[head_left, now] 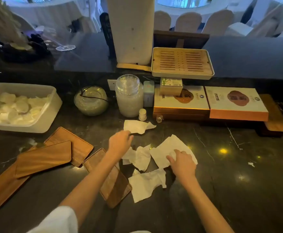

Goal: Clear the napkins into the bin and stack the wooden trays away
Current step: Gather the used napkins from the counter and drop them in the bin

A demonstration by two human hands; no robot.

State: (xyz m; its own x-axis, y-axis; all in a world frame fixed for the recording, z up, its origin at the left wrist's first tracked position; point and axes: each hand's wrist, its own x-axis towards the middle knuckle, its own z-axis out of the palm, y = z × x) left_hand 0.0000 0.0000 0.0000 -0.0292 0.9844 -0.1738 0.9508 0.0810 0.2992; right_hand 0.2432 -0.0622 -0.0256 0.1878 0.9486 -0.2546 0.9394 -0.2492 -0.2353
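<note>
Several crumpled white napkins lie on the dark marble counter. My left hand [120, 142] pinches the near edge of the far napkin [138, 126]. My right hand [182, 163] presses down on the right napkin [169, 148], fingers curled into it. Another napkin [142, 157] lies between my hands and a fourth napkin [145, 184] lies nearer to me. Flat wooden trays are scattered at the left: one tray [77, 145] furthest back, one tray [43, 158] overlapping it, a long tray [1, 189] at the left edge, and one tray [115, 185] partly under my left forearm.
A white tub [51, 105] of folded towels stands at the back left. A glass bowl [91, 100], a glass jar [129, 96], gift boxes [236, 101] and a slatted tea tray [182, 63] line the back. No bin is in view.
</note>
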